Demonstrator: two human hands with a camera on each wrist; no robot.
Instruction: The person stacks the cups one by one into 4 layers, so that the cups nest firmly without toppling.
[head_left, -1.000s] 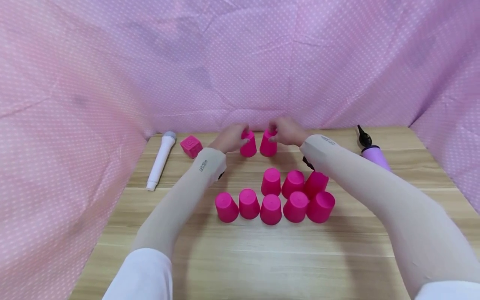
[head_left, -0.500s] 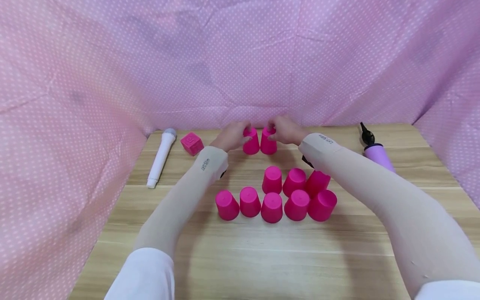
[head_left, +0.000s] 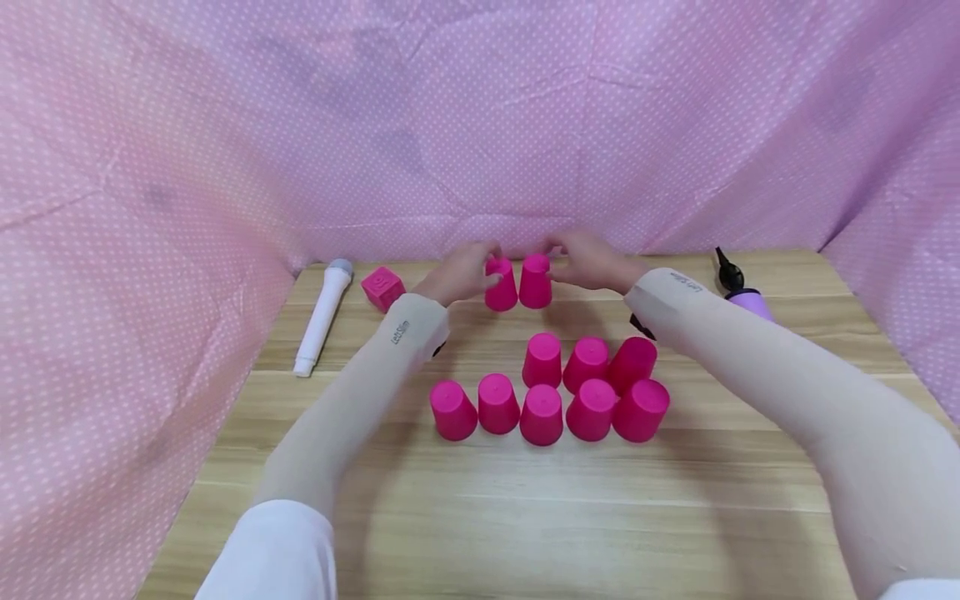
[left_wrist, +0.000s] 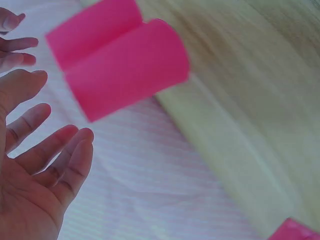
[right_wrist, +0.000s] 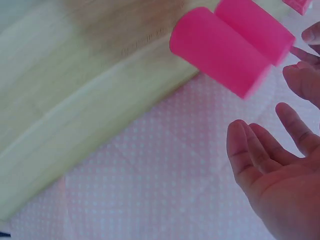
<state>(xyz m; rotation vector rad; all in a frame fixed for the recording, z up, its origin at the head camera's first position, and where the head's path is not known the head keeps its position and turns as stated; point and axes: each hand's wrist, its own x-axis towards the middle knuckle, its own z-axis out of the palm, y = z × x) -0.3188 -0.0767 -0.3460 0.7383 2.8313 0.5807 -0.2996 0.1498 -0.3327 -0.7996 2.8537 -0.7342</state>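
Far left of the cup pair: white toy microphone [head_left: 321,318] lying on the desk [head_left: 480,517], then a pink cube [head_left: 382,288] just right of it, between microphone and pair.

Next, left hand [head_left: 459,273] sitting just left of the cup pair, beside the left cup [head_left: 501,284]. Fingers [left_wrist: 47,150] spread and relaxed in the left wrist view, clear gap to the cup [left_wrist: 127,70], so grip loose and holding nothing (head view alone makes it look like touching, but the wrist view says apart).

The pair itself: left cup and right cup [head_left: 536,282], both upside down, touching side by side, standing at the far edge of the desk right against the pink dotted cloth [head_left: 480,125].

Just right of the pair, right hand [head_left: 588,260], same story: fingers [right_wrist: 252,150] open and fanned in the right wrist view, near the right cup [right_wrist: 220,52] but off it, nothing held.

Nearer the camera than the pair: cluster of eight more upturned pink cups [head_left: 558,392], five in the front row, three behind, well apart from the pair.

Far right of the pair: purple hand pump [head_left: 738,293] with a black nozzle, partly hidden behind the right forearm.
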